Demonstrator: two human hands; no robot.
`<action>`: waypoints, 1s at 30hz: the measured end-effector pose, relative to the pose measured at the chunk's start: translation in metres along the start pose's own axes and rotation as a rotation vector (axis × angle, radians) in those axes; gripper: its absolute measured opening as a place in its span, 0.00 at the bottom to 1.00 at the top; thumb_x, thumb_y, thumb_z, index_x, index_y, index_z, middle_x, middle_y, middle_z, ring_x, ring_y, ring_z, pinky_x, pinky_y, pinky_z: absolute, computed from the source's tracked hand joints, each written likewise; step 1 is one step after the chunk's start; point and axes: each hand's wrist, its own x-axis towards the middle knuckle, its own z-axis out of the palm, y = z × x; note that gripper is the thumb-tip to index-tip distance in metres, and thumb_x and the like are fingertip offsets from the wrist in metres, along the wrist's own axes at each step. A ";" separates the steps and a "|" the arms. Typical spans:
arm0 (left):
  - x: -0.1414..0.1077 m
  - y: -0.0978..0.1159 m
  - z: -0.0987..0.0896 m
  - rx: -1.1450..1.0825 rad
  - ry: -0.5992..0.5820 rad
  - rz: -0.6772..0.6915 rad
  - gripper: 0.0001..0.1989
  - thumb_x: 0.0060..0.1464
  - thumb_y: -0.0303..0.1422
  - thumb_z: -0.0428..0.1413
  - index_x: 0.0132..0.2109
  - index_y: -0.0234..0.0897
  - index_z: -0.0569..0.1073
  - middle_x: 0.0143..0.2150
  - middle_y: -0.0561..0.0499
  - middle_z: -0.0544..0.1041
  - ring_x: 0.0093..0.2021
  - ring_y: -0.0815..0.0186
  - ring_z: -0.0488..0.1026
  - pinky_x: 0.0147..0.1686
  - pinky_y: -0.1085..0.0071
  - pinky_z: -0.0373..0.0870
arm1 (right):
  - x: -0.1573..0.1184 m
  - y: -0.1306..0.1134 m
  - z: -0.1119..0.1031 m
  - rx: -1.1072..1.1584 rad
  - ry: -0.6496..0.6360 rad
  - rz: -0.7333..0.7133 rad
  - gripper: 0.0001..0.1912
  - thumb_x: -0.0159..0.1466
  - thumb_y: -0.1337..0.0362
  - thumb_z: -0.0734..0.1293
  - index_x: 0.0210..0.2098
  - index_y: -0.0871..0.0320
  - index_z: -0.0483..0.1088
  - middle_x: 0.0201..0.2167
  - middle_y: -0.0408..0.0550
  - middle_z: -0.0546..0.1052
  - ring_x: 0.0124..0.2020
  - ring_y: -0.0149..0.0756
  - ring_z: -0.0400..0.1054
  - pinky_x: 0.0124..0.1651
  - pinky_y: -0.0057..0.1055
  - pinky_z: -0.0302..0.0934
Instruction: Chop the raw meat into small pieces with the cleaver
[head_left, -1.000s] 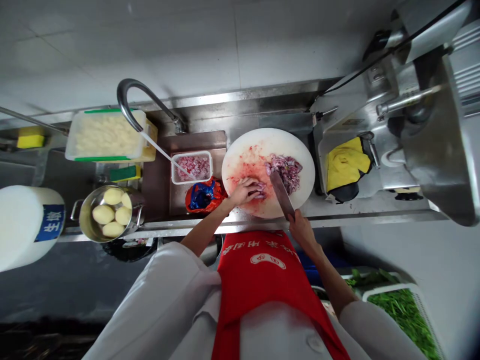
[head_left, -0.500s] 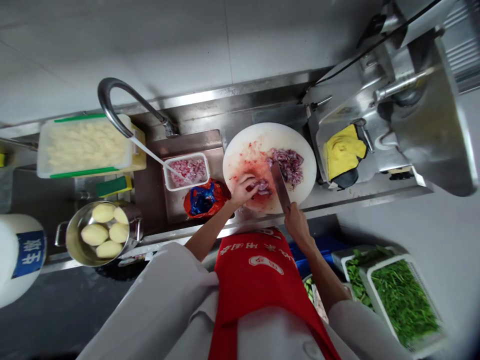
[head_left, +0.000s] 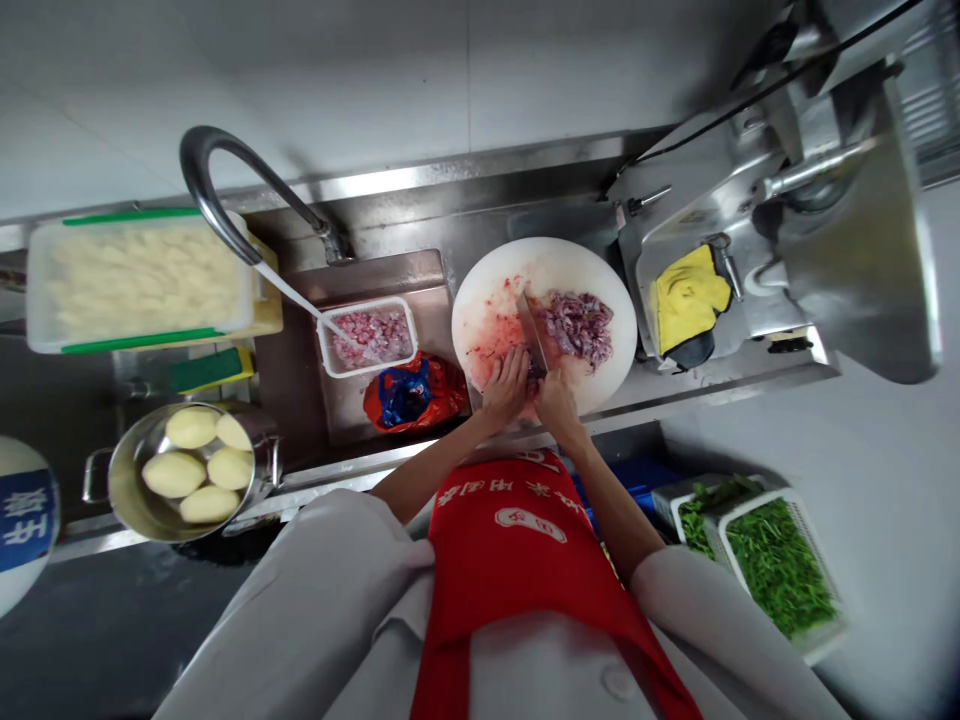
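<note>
My right hand (head_left: 556,402) is closed round the handle of a cleaver (head_left: 532,335), its blade slanting up and left over the round white cutting board (head_left: 487,272). Close to the blade's left side, my left hand (head_left: 505,388) presses its fingers down on dark reddish meat (head_left: 535,370), which is mostly hidden under the fingers and behind the blade. A heap of sliced purple-red meat (head_left: 579,330) lies right of the cleaver. Red smears mark the board's left half.
Water runs from a curved tap (head_left: 259,175) into a white tub of pinkish chopped pieces (head_left: 371,337) in the sink. Beside it is a red and blue plastic bag (head_left: 442,390). A pot (head_left: 124,440) of peeled potatoes stands left; a machine with a yellow cloth (head_left: 690,300) stands right.
The cleaver and my right hand have moved left and nearer to my left hand. My left fingers now lie over the meat that showed beside them before. The view has shifted slightly.
</note>
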 end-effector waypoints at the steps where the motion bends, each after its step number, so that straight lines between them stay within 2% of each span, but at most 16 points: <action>1: 0.000 0.001 0.000 0.000 -0.003 -0.003 0.31 0.70 0.35 0.39 0.74 0.23 0.50 0.76 0.34 0.49 0.77 0.51 0.44 0.73 0.47 0.48 | 0.004 0.002 -0.002 0.001 0.006 -0.008 0.18 0.70 0.69 0.55 0.56 0.71 0.63 0.49 0.69 0.77 0.50 0.50 0.74 0.47 0.39 0.64; 6: 0.002 0.004 0.002 -0.030 0.041 -0.055 0.30 0.70 0.33 0.39 0.75 0.26 0.50 0.76 0.35 0.49 0.77 0.52 0.45 0.74 0.45 0.44 | 0.006 0.013 -0.008 0.028 0.027 -0.052 0.20 0.70 0.68 0.55 0.58 0.72 0.64 0.50 0.69 0.77 0.50 0.51 0.73 0.50 0.41 0.64; 9: 0.003 0.007 0.003 -0.085 0.063 -0.069 0.30 0.71 0.34 0.39 0.74 0.26 0.50 0.76 0.35 0.49 0.77 0.52 0.45 0.74 0.44 0.41 | -0.003 0.022 -0.009 0.051 -0.004 0.004 0.23 0.70 0.66 0.56 0.61 0.71 0.62 0.46 0.67 0.78 0.47 0.53 0.74 0.47 0.42 0.65; 11: 0.002 0.004 -0.001 -0.160 0.088 -0.079 0.31 0.72 0.37 0.39 0.74 0.25 0.50 0.76 0.34 0.48 0.77 0.52 0.44 0.74 0.46 0.41 | -0.007 0.024 -0.015 0.039 -0.004 0.002 0.22 0.69 0.66 0.57 0.60 0.70 0.63 0.44 0.67 0.78 0.45 0.53 0.74 0.46 0.42 0.65; 13: -0.001 -0.004 -0.009 -0.262 0.173 -0.157 0.32 0.72 0.39 0.39 0.75 0.25 0.46 0.77 0.35 0.46 0.77 0.53 0.42 0.75 0.48 0.41 | -0.007 0.023 -0.023 0.010 0.058 -0.066 0.19 0.69 0.66 0.57 0.56 0.70 0.66 0.44 0.68 0.78 0.45 0.54 0.74 0.46 0.43 0.65; 15: -0.006 -0.014 -0.018 -0.359 0.309 -0.296 0.33 0.72 0.39 0.36 0.76 0.27 0.41 0.77 0.36 0.43 0.78 0.54 0.39 0.75 0.49 0.41 | -0.008 0.018 -0.028 0.002 0.170 -0.120 0.19 0.70 0.64 0.55 0.55 0.70 0.66 0.43 0.68 0.78 0.43 0.54 0.74 0.46 0.44 0.64; 17: -0.010 -0.022 -0.022 -0.402 0.409 -0.395 0.32 0.72 0.38 0.33 0.76 0.28 0.38 0.78 0.36 0.41 0.78 0.55 0.36 0.75 0.49 0.41 | -0.008 0.013 -0.025 0.026 0.252 -0.115 0.22 0.72 0.62 0.54 0.57 0.71 0.64 0.42 0.68 0.78 0.42 0.54 0.73 0.45 0.44 0.64; 18: -0.012 -0.023 -0.021 -0.393 0.417 -0.396 0.32 0.72 0.38 0.33 0.76 0.28 0.38 0.78 0.36 0.41 0.78 0.56 0.36 0.75 0.49 0.41 | -0.009 0.012 -0.020 0.041 0.250 -0.103 0.23 0.72 0.62 0.53 0.58 0.72 0.63 0.42 0.69 0.78 0.42 0.54 0.73 0.45 0.44 0.64; 20: -0.012 -0.020 -0.012 -0.325 0.347 -0.316 0.31 0.72 0.37 0.34 0.76 0.27 0.42 0.77 0.36 0.44 0.78 0.56 0.38 0.75 0.50 0.41 | -0.009 0.010 -0.009 0.069 0.173 -0.103 0.23 0.71 0.65 0.54 0.59 0.74 0.63 0.45 0.70 0.77 0.45 0.53 0.73 0.46 0.43 0.64; 22: -0.010 -0.009 0.003 -0.231 0.238 -0.198 0.31 0.71 0.35 0.37 0.75 0.25 0.47 0.76 0.35 0.49 0.77 0.55 0.41 0.75 0.50 0.42 | -0.006 0.010 0.001 0.081 0.073 -0.092 0.22 0.69 0.67 0.56 0.58 0.73 0.64 0.48 0.70 0.77 0.47 0.52 0.73 0.47 0.41 0.64; 24: -0.007 0.002 0.020 -0.156 0.175 -0.143 0.30 0.70 0.33 0.40 0.74 0.23 0.50 0.76 0.34 0.50 0.77 0.53 0.42 0.75 0.50 0.45 | -0.001 0.009 0.005 0.073 0.022 -0.056 0.20 0.69 0.67 0.57 0.57 0.72 0.65 0.48 0.70 0.77 0.47 0.51 0.73 0.47 0.40 0.64; 27: -0.005 0.010 0.035 -0.109 0.170 -0.128 0.31 0.67 0.30 0.42 0.73 0.21 0.52 0.75 0.33 0.51 0.77 0.51 0.43 0.75 0.49 0.47 | 0.014 -0.001 0.000 0.041 0.019 -0.020 0.18 0.71 0.66 0.56 0.55 0.70 0.66 0.47 0.68 0.78 0.47 0.51 0.74 0.47 0.38 0.63; 30: -0.008 0.005 0.036 -0.133 0.175 -0.096 0.29 0.67 0.29 0.43 0.73 0.24 0.53 0.75 0.34 0.53 0.77 0.51 0.45 0.74 0.49 0.49 | 0.040 -0.019 -0.014 0.043 0.044 -0.047 0.18 0.72 0.66 0.56 0.56 0.69 0.64 0.48 0.66 0.78 0.50 0.49 0.73 0.47 0.36 0.62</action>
